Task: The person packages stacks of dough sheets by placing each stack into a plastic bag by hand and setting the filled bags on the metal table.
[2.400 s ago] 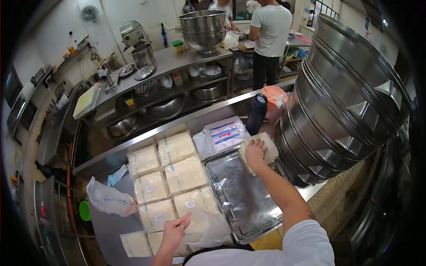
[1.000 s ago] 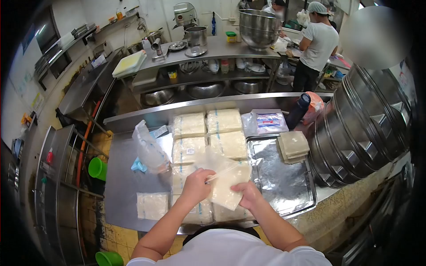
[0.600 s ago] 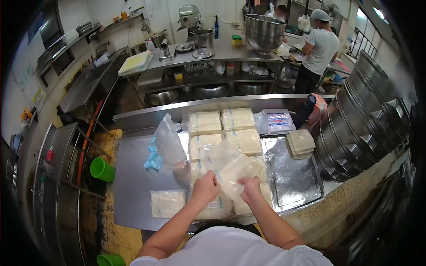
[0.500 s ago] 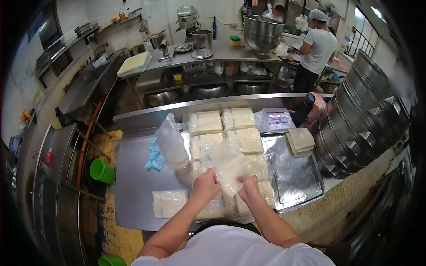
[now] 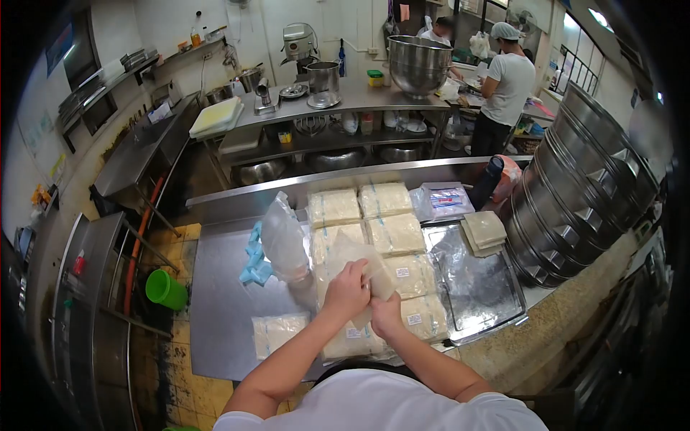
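Observation:
Over the rows of packed pale sheets (image 5: 397, 234), both my hands are closed on one clear bag with pale square sheets (image 5: 381, 279) in it. My left hand (image 5: 348, 290) grips the bag's upper left part, and my right hand (image 5: 387, 314) holds its lower corner. The two hands almost touch. A separate flat pack (image 5: 279, 333) lies to the left on the steel table (image 5: 223, 302). On the right, a small stack of loose pale sheets (image 5: 485, 231) rests at the back corner of a metal tray (image 5: 478, 284).
A clear plastic bag (image 5: 282, 241) stands left of the packs beside blue plastic (image 5: 255, 262). Behind the tray are a labelled pack (image 5: 444, 201) and a dark bottle (image 5: 487, 181). Tall stacked steamers (image 5: 568, 194) stand right. A co-worker (image 5: 507, 86) stands at the far counter.
My hands have come closer together, and the bag between them is now turned and gathered around the sheets. Earlier, my right hand was on the loose stack at the tray.

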A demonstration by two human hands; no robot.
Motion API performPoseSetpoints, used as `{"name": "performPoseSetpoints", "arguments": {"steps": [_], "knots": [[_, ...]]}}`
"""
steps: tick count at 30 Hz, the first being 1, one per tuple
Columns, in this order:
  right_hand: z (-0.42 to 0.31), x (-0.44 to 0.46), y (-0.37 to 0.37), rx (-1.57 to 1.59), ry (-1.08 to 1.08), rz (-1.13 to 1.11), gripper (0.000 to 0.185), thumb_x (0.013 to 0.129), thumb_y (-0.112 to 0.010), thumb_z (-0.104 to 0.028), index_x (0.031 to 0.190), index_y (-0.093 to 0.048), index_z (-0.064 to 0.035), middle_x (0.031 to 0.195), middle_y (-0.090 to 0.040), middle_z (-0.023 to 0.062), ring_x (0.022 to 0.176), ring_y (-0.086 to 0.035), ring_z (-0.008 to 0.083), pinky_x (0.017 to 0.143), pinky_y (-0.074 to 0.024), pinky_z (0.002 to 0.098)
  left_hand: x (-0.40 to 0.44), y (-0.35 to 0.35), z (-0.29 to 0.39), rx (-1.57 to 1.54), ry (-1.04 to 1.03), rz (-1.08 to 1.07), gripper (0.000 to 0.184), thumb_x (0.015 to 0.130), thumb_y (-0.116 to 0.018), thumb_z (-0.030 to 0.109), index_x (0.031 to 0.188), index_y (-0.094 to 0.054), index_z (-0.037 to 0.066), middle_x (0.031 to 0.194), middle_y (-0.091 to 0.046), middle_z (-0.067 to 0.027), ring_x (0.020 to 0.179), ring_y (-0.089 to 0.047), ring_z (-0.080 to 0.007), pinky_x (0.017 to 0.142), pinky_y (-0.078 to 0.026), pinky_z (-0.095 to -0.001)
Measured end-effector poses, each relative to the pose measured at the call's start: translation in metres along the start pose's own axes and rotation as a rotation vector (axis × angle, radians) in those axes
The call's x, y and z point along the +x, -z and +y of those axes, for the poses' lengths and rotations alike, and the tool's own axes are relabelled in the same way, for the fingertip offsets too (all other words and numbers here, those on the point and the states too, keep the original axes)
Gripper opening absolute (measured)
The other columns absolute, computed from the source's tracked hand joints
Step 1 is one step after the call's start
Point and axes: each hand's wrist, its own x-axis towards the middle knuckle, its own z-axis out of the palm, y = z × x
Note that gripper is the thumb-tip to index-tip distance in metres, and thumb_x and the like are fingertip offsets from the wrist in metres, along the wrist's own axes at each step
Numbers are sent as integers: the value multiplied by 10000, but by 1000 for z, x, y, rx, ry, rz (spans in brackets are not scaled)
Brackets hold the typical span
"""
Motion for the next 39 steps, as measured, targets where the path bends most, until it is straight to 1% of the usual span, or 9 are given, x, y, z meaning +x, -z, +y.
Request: {"name": "performPoseSetpoints", "arguments": {"steps": [5, 8, 11, 16, 22, 28, 34, 37, 39], "knots": [[42, 4, 17, -503, 177, -173, 340, 876, -620, 39, 1216, -618, 12, 1124, -683, 113, 1031, -662, 209, 828, -542, 345, 29, -11, -1, 63, -233, -108, 274, 815, -622, 28, 1085, -659, 56, 1015, -655, -142, 868, -676, -392, 761, -554, -495], [14, 3, 7, 193, -304, -1, 234, 912, -590, -19, 1140, -638, -44, 1084, -677, 75, 977, -661, 204, 801, -546, 357, 19, -5, 23, 2, -287, -271, 239, 826, -641, 61, 1064, -667, 55, 1001, -648, -134, 885, -668, -380, 777, -550, -489], [-10, 12, 18, 457, -328, -81, 213, 906, -560, -29, 1110, -617, -51, 1011, -662, 83, 927, -659, 218, 781, -556, 392, -10, -5, 27, -30, -202, -112, 172, 857, -653, 93, 1026, -660, 62, 959, -638, -142, 883, -648, -382, 759, -536, -475], [-9, 48, 46, 511, -445, -76, 239, 822, -525, 24, 1054, -578, 41, 1041, -603, 188, 1022, -618, 358, 1001, -490, 526, -51, -13, -3, 94, -37, -13, 100, 916, -654, 138, 932, -607, 51, 901, -593, -162, 843, -604, -394, 726, -505, -484], [-10, 63, 19, 429, -273, 81, 170, 862, -511, -8, 1005, -589, 41, 996, -618, 187, 927, -628, 372, 940, -532, 537, -53, -19, 1, 48, -101, 58, 122, 938, -633, 129, 892, -566, 38, 855, -566, -169, 822, -592, -389, 722, -492, -487], [64, 131, 43, 674, -468, -57, 240, 918, -466, 0, 1111, -604, 36, 1003, -648, 168, 947, -657, 356, 933, -560, 534, -67, -36, -5, 39, -75, 53, 116, 931, -633, 123, 906, -561, 36, 849, -571, -170, 809, -594, -394, 706, -485, -500], [0, 96, 2, 598, -560, -51, 190, 930, -504, -41, 1051, -641, 10, 937, -660, 150, 844, -646, 273, 803, -562, 432, -63, -38, -7, -6, -155, 39, 119, 903, -641, 106, 863, -557, 32, 846, -576, -164, 787, -598, -389, 685, -491, -496], [82, 135, 51, 405, -415, -17, 200, 915, -568, -75, 1064, -654, 26, 914, -676, 144, 788, -645, 263, 671, -529, 416, -58, -31, 4, -37, -145, 45, 111, 886, -644, 86, 844, -554, 35, 824, -567, -164, 750, -586, -386, 662, -487, -485], [53, 107, 34, 91, -355, 1, 197, 906, -603, -101, 1048, -659, 23, 876, -673, 130, 740, -644, 261, 615, -509, 417, -51, -28, 6, -55, -202, 143, 106, 868, -654, 63, 833, -556, 45, 785, -550, -161, 703, -569, -388, 630, -474, -478]]}}
